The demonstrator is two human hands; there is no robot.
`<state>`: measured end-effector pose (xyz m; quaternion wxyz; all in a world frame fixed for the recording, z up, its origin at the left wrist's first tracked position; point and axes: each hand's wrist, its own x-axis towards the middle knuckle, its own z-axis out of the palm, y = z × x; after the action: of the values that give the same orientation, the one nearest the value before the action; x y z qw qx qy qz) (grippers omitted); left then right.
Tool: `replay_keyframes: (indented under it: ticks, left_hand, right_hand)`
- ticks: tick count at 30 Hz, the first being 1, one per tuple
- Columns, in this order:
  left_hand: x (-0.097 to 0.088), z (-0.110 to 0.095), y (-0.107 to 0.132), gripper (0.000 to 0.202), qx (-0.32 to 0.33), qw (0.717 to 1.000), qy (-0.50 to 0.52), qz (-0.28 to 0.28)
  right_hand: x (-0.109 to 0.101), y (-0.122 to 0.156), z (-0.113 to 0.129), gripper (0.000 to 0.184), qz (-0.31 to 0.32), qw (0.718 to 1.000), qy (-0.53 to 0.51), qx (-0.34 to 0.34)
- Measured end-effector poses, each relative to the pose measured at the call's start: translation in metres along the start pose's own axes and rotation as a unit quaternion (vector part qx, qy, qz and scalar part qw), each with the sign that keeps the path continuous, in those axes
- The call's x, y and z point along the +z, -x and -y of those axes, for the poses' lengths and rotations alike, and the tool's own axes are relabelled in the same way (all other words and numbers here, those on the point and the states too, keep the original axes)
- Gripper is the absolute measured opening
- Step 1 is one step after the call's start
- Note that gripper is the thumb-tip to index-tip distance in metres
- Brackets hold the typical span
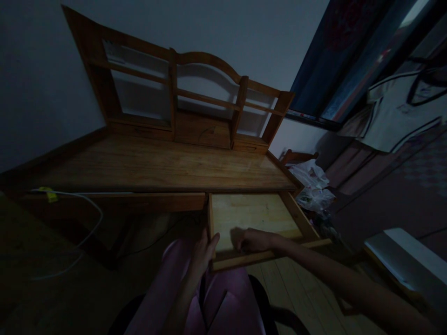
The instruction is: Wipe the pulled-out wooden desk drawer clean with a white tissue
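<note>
A wooden drawer (254, 214) with a pale bottom is pulled out from the right half of a wooden desk (167, 163). At its left front corner, my left hand (204, 251) grips the side wall, the thumb over the top edge and the fingers on the outside. My right hand (257, 240) reaches over the drawer's front part from the right. Its fingers are curled together and point down just behind the front board; whether they hold something small is too dark to tell.
A wooden shelf unit (206, 132) stands at the desk's back. A white cable (94, 204) hangs at the left. Plastic bags (312, 181) lie beyond the desk's right end. Light clothing (401, 111) hangs at upper right, above a pale flat-topped piece (408, 260).
</note>
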<state>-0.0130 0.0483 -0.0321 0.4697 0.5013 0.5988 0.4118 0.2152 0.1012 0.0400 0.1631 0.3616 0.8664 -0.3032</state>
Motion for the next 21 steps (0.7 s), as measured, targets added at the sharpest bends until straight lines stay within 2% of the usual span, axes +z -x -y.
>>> replay_keyframes:
  ticks: [3, 7, 10, 12, 16, 21]
  left_hand:
    - [0.000, 0.000, 0.001, 0.068, -0.011, 1.000, 0.006, 0.003]
    - [0.000, -0.001, -0.002, 0.073, -0.043, 0.999, 0.009, 0.019]
    - [-0.001, -0.003, -0.002, 0.076, -0.024, 0.999, 0.009, 0.026]
    - [-0.001, -0.003, -0.001, 0.076, -0.010, 0.999, 0.010, 0.032]
    - [0.000, 0.001, -0.001, 0.080, -0.040, 0.999, 0.005, 0.028]
    - [0.002, 0.001, -0.003, 0.077, -0.025, 0.999, -0.011, 0.019]
  right_hand:
    - [-0.001, -0.004, 0.004, 0.030, -0.016, 1.000, 0.001, -0.004]
    - [-0.013, 0.004, -0.006, 0.026, -0.049, 0.996, 0.035, 0.065]
    - [-0.023, 0.014, -0.019, 0.034, -0.011, 0.992, 0.044, 0.122]
    - [-0.027, 0.017, -0.027, 0.032, 0.025, 0.987, 0.036, 0.154]
    - [-0.027, 0.013, -0.031, 0.015, 0.039, 0.982, -0.011, 0.184]
    - [-0.008, -0.014, -0.006, 0.013, -0.022, 0.976, -0.148, 0.157]
